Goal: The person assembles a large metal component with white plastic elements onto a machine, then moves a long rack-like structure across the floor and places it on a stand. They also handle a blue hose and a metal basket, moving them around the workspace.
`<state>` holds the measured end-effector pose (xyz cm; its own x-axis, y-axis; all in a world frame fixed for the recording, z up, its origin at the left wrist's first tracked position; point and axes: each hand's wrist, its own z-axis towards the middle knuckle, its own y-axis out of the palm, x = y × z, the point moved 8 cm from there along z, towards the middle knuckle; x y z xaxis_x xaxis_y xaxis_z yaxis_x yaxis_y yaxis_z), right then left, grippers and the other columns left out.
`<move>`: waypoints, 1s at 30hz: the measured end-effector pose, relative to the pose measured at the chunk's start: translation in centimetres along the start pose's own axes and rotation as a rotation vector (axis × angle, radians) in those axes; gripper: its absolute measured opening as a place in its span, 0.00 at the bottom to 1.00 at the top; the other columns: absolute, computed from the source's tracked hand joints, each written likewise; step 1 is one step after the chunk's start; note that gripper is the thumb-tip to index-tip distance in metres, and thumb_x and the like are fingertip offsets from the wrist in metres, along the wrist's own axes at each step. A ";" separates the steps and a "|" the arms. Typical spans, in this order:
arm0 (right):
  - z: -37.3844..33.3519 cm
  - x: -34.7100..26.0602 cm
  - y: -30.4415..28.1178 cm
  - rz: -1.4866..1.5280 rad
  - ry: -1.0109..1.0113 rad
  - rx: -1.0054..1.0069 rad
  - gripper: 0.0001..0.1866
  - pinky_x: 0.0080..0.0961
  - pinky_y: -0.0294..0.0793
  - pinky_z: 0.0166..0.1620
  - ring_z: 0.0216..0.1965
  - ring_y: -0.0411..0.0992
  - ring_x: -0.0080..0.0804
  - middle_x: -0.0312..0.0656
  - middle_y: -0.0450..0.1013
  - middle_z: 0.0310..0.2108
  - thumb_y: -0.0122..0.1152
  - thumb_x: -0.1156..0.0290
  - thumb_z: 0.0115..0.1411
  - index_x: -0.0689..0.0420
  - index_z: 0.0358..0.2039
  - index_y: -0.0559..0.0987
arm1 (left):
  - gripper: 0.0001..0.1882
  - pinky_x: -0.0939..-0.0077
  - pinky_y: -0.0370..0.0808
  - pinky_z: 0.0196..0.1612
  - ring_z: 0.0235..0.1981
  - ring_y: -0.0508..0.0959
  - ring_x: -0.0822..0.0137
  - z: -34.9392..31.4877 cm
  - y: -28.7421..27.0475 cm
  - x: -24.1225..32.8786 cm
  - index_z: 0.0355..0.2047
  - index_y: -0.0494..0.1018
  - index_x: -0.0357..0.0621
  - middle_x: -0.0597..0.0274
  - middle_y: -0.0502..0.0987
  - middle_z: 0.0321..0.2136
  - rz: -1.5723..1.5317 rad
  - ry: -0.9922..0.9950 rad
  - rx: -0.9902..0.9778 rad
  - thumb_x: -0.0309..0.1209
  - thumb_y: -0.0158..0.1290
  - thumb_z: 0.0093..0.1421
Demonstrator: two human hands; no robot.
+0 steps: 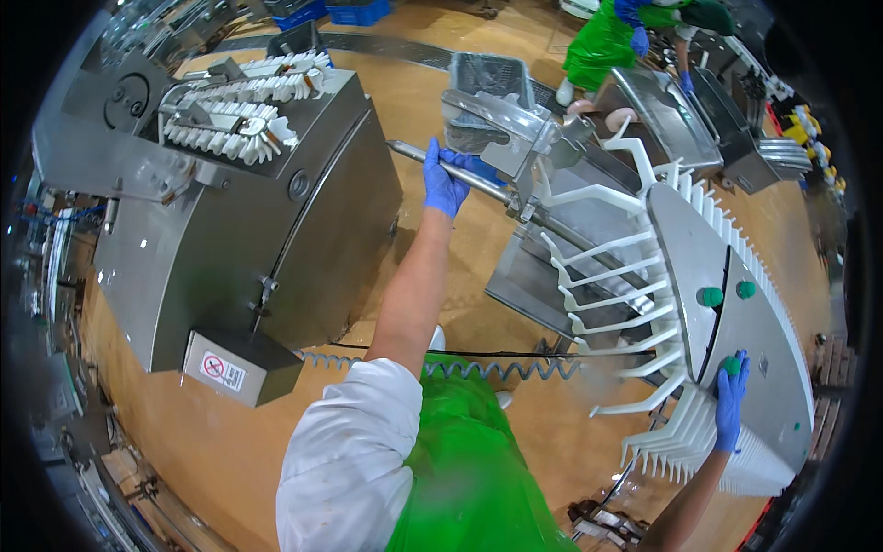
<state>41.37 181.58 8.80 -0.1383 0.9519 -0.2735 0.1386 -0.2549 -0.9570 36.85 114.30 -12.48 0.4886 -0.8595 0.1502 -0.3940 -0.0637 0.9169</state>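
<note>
My left hand [443, 182], in a blue glove, is wrapped round a long metal tube [487, 189] that slants from the left machine's side toward the hook machine. To the right, my gloved right hand [729, 405] has its fingers round a green knob [732, 365]. That knob sits on a grey metal plate [768, 368] edged with a row of white plastic hooks [612, 247]. Two more green knobs [710, 296] show higher on the plate. Beside the tube's right part is a metal bracket with a clear cover [497, 115].
A large steel machine [230, 248] with white toothed chains stands on the left. A coiled grey hose [478, 371] crosses before my green apron. Behind are a grey crate [501, 74], a steel trough [658, 120] and a co-worker in a green apron [593, 46].
</note>
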 end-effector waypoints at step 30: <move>-11.0 -4.4 0.3 -0.097 0.003 0.248 0.31 0.35 0.38 0.66 0.67 0.42 0.44 0.51 0.46 0.66 0.47 0.60 0.64 0.61 0.63 0.55 | 0.22 0.73 0.67 0.20 0.09 0.58 0.70 -7.6 -4.3 4.2 0.08 0.52 0.57 0.71 0.53 0.04 0.094 -0.122 0.131 0.37 0.46 0.57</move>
<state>52.78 179.17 10.77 -0.1364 0.9743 -0.1795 -0.1198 -0.1961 -0.9732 46.49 114.87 -12.98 0.3500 -0.9193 0.1798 -0.5356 -0.0389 0.8436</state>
